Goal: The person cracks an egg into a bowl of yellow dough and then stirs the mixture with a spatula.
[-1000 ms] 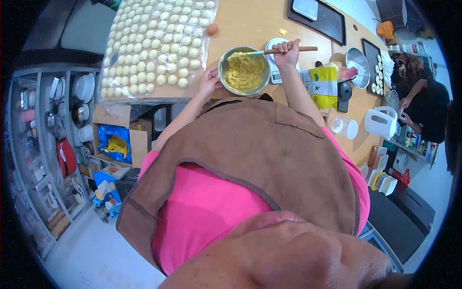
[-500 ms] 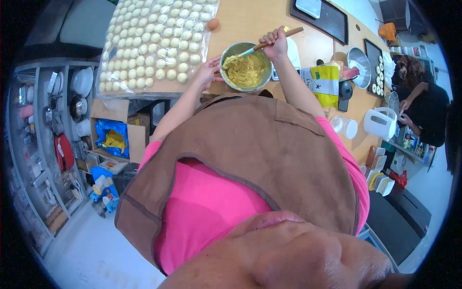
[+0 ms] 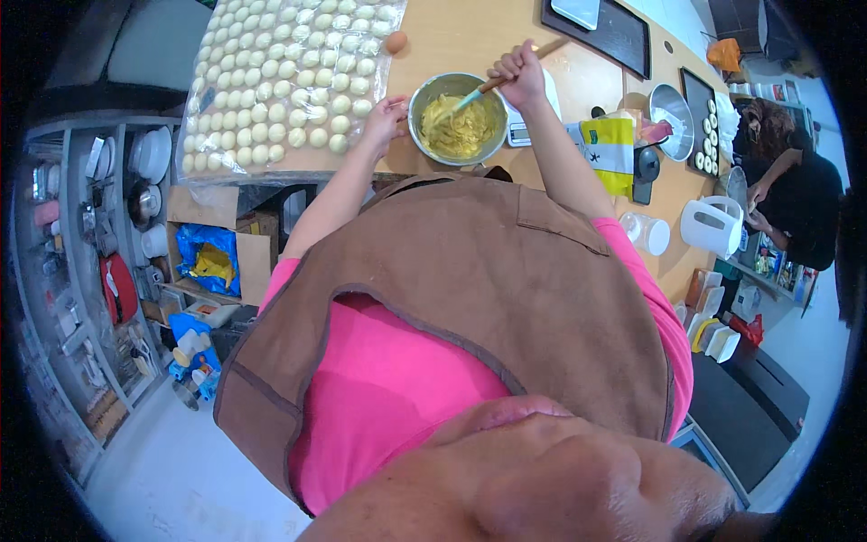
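Observation:
My right hand (image 3: 520,76) grips the wooden handle of a pale-blue spatula (image 3: 465,103), whose blade dips into thick yellow mixture (image 3: 456,135) inside a metal bowl (image 3: 417,117). My left hand (image 3: 386,122) has its fingers apart and slightly curled just left of the bowl; contact with the rim is unclear. A white scale (image 3: 518,135) lies right of the bowl, partly behind my right arm. Rows of pale dough balls (image 3: 298,117) cover a plastic sheet at the left, with a brown egg (image 3: 396,42) at its edge.
Rightward on the table (image 3: 673,266) are a yellow bag (image 3: 603,158), steel bowl (image 3: 682,126), dark trays (image 3: 623,50), clear jar (image 3: 646,233) and white mixer (image 3: 709,226). Another person (image 3: 795,203) works far right. An open cardboard box (image 3: 253,262) and shelving (image 3: 86,271) stand left.
My right hand has moved up and left with the spatula, now held more steeply, its blade deeper in the bowl. My left hand has shifted slightly up and left.

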### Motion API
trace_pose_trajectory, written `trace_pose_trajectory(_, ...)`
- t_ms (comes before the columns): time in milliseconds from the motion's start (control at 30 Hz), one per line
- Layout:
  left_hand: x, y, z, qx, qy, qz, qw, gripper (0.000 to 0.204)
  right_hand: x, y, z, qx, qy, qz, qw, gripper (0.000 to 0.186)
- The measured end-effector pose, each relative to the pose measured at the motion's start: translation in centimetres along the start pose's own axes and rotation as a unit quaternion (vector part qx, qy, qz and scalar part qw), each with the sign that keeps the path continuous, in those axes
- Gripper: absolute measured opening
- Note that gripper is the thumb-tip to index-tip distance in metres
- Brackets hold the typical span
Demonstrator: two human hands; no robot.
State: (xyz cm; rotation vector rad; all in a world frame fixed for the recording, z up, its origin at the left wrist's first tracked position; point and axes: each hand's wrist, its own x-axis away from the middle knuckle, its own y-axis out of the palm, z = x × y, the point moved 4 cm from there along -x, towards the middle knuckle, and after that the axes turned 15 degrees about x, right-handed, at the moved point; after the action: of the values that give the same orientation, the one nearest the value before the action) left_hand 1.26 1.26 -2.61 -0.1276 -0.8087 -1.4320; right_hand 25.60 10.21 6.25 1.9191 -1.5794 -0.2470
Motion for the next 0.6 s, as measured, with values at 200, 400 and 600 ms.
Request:
trace_pose_trajectory(200,3.1,0.5,-3.4,0.078,0.0,-0.029,0.997,0.035,-0.1,-3.2,-0.1,-0.082,-0.062,0.094,0.99,0.05)
trace_pose_trajectory(400,2.2,0.3,-3.4,0.086,0.029,-0.05,0.995,0.033,-1.3,-1.1,0.9,-0.074,-0.048,0.073,0.993,0.049)
trace_pose_trajectory(600,1.5,0.9,-1.4,0.09,-0.015,-0.03,0.995,0.035,-0.9,1.2,1.3,-0.012,0.01,-0.016,1.0,0.048)
